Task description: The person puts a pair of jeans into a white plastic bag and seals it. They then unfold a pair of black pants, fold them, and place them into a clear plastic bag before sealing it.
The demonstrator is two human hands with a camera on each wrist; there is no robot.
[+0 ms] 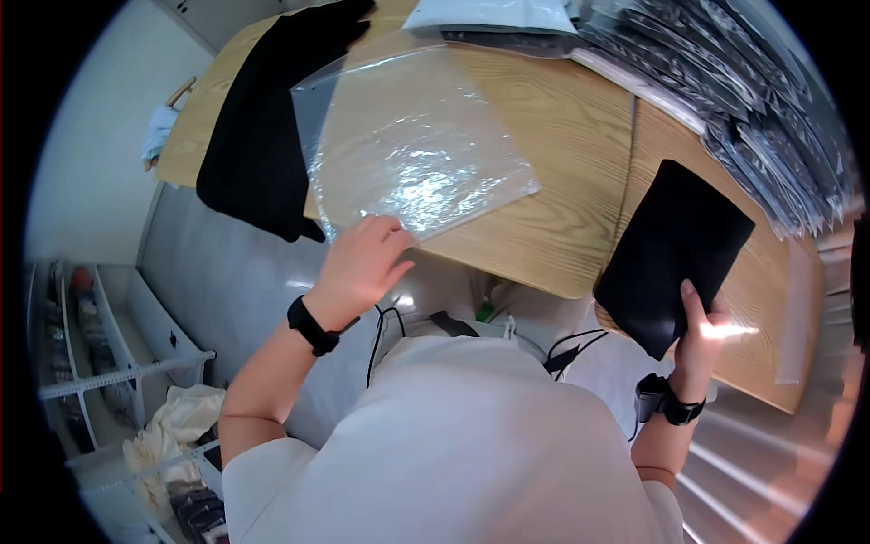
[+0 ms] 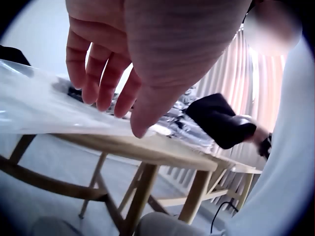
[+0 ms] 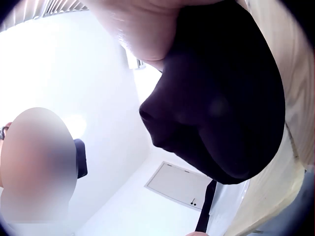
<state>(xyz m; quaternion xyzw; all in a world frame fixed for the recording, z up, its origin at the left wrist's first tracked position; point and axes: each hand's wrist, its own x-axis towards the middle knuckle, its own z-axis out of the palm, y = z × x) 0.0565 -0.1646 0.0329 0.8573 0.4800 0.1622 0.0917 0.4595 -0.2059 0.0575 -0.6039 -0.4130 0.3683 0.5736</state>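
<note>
My right hand (image 1: 702,335) grips a folded black cloth (image 1: 678,249) at its near edge, with the thumb on top; the cloth looks like a garment. In the right wrist view the black cloth (image 3: 226,98) bulges below the palm. At the near edge of a clear plastic bag (image 1: 408,136) is my left hand (image 1: 367,263), its fingers loosely extended over the bag's corner. The left wrist view shows that hand (image 2: 118,64) with fingers spread apart and nothing between them. The bag lies flat and glossy on the wooden table (image 1: 562,118).
More black cloth (image 1: 254,127) lies at the table's left, partly under the bag and hanging over the edge. Stacks of bagged dark garments (image 1: 716,72) fill the back right. A white package (image 1: 494,14) lies at the back. Shelving (image 1: 118,354) with cloth stands low on the left.
</note>
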